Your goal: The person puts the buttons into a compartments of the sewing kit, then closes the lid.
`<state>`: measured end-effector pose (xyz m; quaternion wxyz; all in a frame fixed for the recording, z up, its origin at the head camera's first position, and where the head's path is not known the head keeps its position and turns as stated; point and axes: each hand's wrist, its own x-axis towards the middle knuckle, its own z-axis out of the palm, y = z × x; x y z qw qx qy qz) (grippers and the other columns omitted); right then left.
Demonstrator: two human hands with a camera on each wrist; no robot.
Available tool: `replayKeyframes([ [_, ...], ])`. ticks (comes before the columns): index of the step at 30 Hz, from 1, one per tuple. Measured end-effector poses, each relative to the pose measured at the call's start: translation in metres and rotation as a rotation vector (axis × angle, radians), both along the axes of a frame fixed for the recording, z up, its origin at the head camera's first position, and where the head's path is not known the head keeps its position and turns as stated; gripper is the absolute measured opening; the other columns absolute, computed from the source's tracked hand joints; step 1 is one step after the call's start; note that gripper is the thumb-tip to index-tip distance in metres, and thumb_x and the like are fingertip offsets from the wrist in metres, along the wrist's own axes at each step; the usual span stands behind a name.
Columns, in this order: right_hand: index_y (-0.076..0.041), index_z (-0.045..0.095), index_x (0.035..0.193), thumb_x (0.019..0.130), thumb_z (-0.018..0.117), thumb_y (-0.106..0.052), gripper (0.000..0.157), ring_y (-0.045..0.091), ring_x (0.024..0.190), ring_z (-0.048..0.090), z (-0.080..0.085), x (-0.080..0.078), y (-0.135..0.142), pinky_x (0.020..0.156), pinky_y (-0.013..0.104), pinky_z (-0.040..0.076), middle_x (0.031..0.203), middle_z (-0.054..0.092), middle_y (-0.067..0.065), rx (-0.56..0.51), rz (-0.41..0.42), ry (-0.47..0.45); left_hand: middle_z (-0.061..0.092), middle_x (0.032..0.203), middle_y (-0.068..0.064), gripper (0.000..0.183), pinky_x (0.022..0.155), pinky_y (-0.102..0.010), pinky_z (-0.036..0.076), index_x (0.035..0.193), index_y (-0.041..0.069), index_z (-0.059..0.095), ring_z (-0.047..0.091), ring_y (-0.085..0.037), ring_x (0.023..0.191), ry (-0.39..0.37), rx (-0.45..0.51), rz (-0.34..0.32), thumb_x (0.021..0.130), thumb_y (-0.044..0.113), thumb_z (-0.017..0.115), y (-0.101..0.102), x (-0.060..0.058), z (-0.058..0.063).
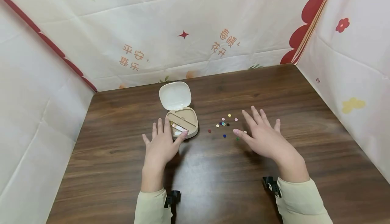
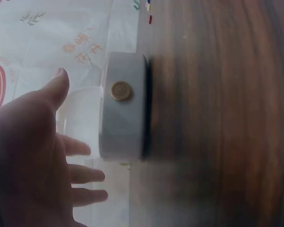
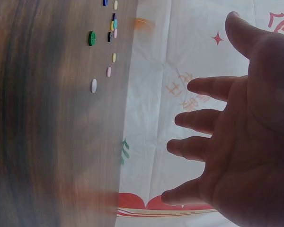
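On the woodgrain table (image 1: 115, 170): compartment case (image 1: 187, 115), lid (image 1: 175, 96) already raised; buttons (image 1: 223, 124), loose outside it, ungathered; left hand (image 1: 161, 148), right hand (image 1: 266, 139), spread wide, holding nothing.

At six o'clock lies a brown tabletop (image 1: 213, 190); at twelve, a white cloth (image 1: 170, 17); at two, a printed red flower (image 1: 342, 25).

The desk (image 1: 122, 153) looks like smooth, grained wood, glossy towards six o'clock. At its eleven o'clock, the case (image 1: 189, 115) looks like smooth plastic; at one, the discs (image 1: 223, 124) look plastic (likewise smooth). Creased cloth (image 1: 170, 24) hangs at twelve.
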<state>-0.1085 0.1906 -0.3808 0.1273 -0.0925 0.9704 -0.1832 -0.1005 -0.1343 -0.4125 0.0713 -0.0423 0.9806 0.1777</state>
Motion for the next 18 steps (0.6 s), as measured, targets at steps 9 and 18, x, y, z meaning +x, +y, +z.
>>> replayKeyframes([
  [9, -0.016, 0.016, 0.159, 0.089, 0.033, -0.079, 0.096, 0.05, 0.149, 0.003, -0.003, 0.004, 0.002, 0.099, 0.084, -0.007, 0.165, 0.001, 0.02, 0.011, -0.003, -0.015, 0.013, 0.165, -0.017, 0.105, 0.107, -0.08, 0.005, 0.159, 0.015, 0.004, 0.012, -0.039, 0.152, -0.064, 0.014, 0.024, 0.085, 0.084, 0.032, -0.004, -0.008, -0.007],
  [18, -0.013, 0.03, 0.155, 0.089, 0.041, -0.075, 0.091, 0.049, 0.148, 0.009, -0.007, 0.0, 0.005, 0.099, 0.084, -0.006, 0.164, 0.009, 0.023, 0.035, 0.014, -0.009, 0.02, 0.164, -0.014, 0.108, 0.107, -0.079, 0.006, 0.159, 0.015, -0.004, 0.019, -0.039, 0.15, -0.122, 0.023, 0.017, 0.084, 0.084, 0.034, -0.007, -0.013, -0.011],
])
